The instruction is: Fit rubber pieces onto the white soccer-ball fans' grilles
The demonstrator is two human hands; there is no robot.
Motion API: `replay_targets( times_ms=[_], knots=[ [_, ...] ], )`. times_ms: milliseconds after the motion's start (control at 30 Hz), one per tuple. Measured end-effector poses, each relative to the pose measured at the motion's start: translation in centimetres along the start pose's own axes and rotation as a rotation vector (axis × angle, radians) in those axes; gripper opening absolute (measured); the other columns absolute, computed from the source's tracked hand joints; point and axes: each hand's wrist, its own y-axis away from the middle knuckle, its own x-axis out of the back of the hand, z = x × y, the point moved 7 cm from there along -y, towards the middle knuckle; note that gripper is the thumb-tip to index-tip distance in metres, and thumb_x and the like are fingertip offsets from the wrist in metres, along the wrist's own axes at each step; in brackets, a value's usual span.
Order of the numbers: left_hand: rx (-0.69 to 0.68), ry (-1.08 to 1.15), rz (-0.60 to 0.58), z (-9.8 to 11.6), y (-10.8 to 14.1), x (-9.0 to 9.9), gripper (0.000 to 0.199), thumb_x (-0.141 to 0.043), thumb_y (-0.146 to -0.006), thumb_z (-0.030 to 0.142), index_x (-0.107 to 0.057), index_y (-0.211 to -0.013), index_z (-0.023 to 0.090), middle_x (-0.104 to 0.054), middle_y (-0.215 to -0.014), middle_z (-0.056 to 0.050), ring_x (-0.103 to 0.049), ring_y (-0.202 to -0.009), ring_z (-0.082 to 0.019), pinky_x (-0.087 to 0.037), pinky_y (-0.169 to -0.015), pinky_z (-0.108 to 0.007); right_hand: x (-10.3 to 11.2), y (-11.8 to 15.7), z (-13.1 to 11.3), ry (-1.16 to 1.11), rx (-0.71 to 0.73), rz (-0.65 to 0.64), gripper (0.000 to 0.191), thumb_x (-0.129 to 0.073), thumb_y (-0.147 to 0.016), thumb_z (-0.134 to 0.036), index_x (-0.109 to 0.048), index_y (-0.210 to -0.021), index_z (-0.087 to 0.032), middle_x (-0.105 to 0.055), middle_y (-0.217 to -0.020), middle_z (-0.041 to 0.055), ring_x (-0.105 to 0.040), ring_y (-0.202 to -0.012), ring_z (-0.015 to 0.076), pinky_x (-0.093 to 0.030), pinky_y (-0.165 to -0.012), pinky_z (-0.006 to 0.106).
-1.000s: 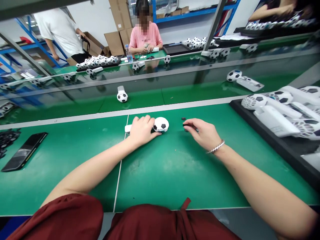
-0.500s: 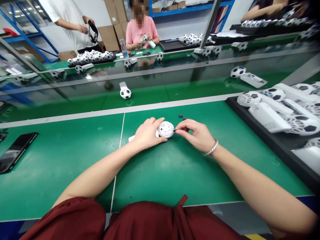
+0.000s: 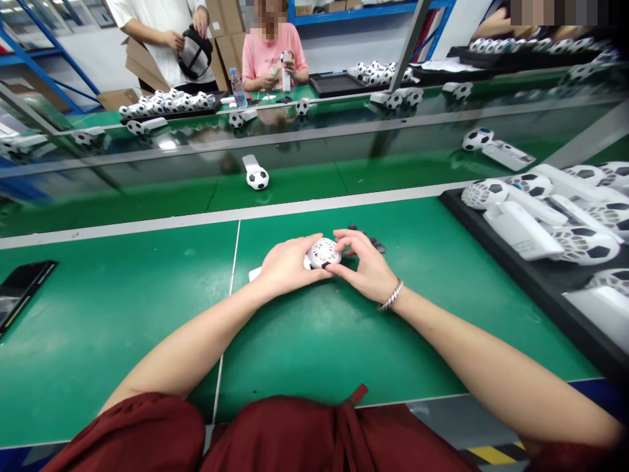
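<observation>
Fan head (image 3: pixel 323 253): ball-shaped, white, with a black-patched grille facing up; held just above the tabletop (image 3: pixel 122 341) between both hands, tilted slightly toward the right hand.
Left hand (image 3: pixel 287 265): closed around the left side of the fan head, gripping it, with the thumb lying along the top.
Right hand (image 3: pixel 366 265): fingers curled, fingertips pressed against the right edge of the fan head; a silver bracelet (image 3: pixel 392 295) sits on the wrist.
Handle: a white handle (image 3: pixel 254 274) sticks out from under the left hand.
Nearby: small black parts (image 3: pixel 366 237) lie on the tabletop just behind the right hand.
Right side: a black tray (image 3: pixel 511 288) holds finished fans (image 3: pixel 521 226) with white handles, piled together.
Left side: a dark phone (image 3: pixel 19 295) lies near the edge of the view.
Across: another fan (image 3: pixel 257 177) lies on a farther green bench, and beyond it a co-worker in a pink shirt (image 3: pixel 272 56) holds a fan beside a water bottle (image 3: pixel 238 88).
</observation>
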Motion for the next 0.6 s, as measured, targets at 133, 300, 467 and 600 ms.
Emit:
replay_targets(
  times_ms=[133, 300, 467, 600],
  knots=[
    [0.017, 0.031, 0.022, -0.1, -0.1, 0.1, 0.061, -0.062, -0.070, 0.052, -0.047, -0.124, 0.027, -0.055, -0.125, 0.001, -0.053, -0.111, -0.023, -0.045, -0.087, -0.033, -0.9, 0.2, 1.1, -0.146, -0.125, -0.057, 0.039, -0.065, -0.071, -0.029, -0.044, -0.103, -0.021, -0.055, -0.115, 0.0108, -0.055, -0.106, 0.0225, -0.050, -0.084, 0.040],
    [0.018, 0.057, -0.006, -0.1, -0.3, 0.1, 0.057, -0.062, -0.070, 0.050, -0.048, -0.120, 0.028, -0.058, -0.120, 0.002, -0.056, -0.105, -0.023, -0.046, -0.082, -0.033, -0.9, -0.2, 1.2, -0.135, -0.151, -0.060, 0.039, -0.065, -0.070, -0.029, -0.046, -0.103, -0.020, -0.059, -0.109, 0.0082, -0.057, -0.101, 0.0215, -0.051, -0.076, 0.035],
    [0.011, -0.009, -0.054, -0.3, -0.4, 0.1, 0.064, -0.064, -0.068, 0.041, -0.042, -0.126, 0.023, -0.054, -0.125, -0.002, -0.053, -0.108, -0.026, -0.042, -0.087, -0.039, 3.8, -1.3, 2.9, 0.044, -0.152, 0.124, 0.019, -0.058, -0.077, -0.034, -0.058, -0.088, -0.019, -0.061, -0.090, 0.0058, -0.059, -0.078, 0.0164, -0.050, -0.067, 0.031],
    [-0.061, -0.141, -0.047, -0.2, -0.4, 0.2, 0.059, -0.053, -0.068, 0.016, -0.044, -0.125, 0.024, -0.059, -0.118, -0.003, -0.053, -0.101, -0.026, -0.039, -0.085, -0.043, 7.1, -1.6, 4.5, 0.427, -0.176, 0.199, 0.011, -0.060, -0.074, -0.028, -0.062, -0.068, -0.020, -0.056, -0.070, 0.0023, -0.053, -0.063, 0.0144, -0.046, -0.061, 0.031]
  ],
)
